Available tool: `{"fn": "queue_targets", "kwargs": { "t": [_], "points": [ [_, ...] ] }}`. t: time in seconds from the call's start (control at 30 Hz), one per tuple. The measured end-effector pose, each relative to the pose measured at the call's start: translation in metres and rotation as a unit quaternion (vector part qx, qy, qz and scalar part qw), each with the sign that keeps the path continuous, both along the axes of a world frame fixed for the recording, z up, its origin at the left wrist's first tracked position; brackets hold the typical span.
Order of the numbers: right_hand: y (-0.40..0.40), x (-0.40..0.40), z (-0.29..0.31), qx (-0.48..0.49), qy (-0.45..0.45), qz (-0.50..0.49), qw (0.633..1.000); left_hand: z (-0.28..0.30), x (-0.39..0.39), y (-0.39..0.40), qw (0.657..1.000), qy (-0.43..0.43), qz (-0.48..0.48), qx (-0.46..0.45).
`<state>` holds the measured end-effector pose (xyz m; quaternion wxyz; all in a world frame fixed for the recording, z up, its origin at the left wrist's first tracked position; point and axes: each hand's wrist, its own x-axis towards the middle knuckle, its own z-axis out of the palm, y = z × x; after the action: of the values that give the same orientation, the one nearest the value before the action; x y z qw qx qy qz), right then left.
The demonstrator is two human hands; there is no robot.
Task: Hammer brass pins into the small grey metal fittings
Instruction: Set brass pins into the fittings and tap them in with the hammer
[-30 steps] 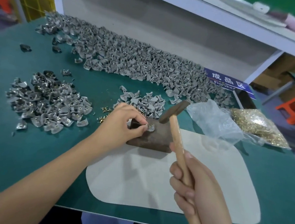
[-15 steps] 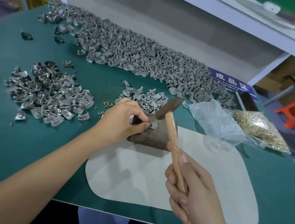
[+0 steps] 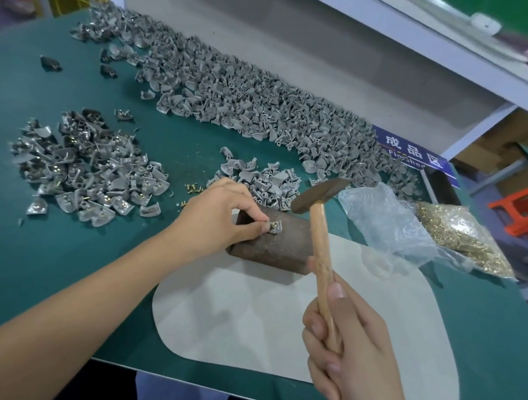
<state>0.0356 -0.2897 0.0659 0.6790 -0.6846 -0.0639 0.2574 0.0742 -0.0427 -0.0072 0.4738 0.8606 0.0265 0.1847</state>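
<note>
Left hand (image 3: 223, 215) pinching small grey fitting (image 3: 275, 227), brass pin seated, on rusty block (image 3: 279, 244) for a hard anvil; right hand (image 3: 352, 344) wrapped round hammer (image 3: 320, 201), head poised above for a strike; finished fittings (image 3: 90, 168) piled left on desk (image 3: 27, 259).

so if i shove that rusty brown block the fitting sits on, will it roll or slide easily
Probably neither. The brown block looks like solid rusty metal, so likely heavy for its size. It lies flat partly on the pale mat, which may grip it. Its top looks rounded, so tipped over it might roll.
</note>
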Motion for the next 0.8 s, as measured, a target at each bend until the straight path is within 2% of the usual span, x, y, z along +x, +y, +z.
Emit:
{"fn": "queue_targets", "kwargs": {
  "t": [0.13, 0.3, 0.43, 0.8],
  "points": [
    [0.0, 0.002, 0.006, -0.034, 0.01, 0.034, 0.999, 0.001, -0.001, 0.001, 1.0, 0.002, -0.003, 0.001],
    [0.003, -0.005, 0.009, -0.015, -0.016, 0.019, 1.0, 0.003, -0.002, -0.001, 1.0, -0.002, 0.001, 0.003],
    [0.003, 0.0, 0.012, -0.069, -0.007, 0.05, 0.996, 0.002, -0.001, 0.001, 1.0, -0.001, -0.004, 0.006],
    [0.008, -0.001, 0.011, -0.055, -0.017, 0.044, 0.997, 0.002, -0.002, -0.002, 1.0, -0.015, 0.005, 0.017]
  ]
}}
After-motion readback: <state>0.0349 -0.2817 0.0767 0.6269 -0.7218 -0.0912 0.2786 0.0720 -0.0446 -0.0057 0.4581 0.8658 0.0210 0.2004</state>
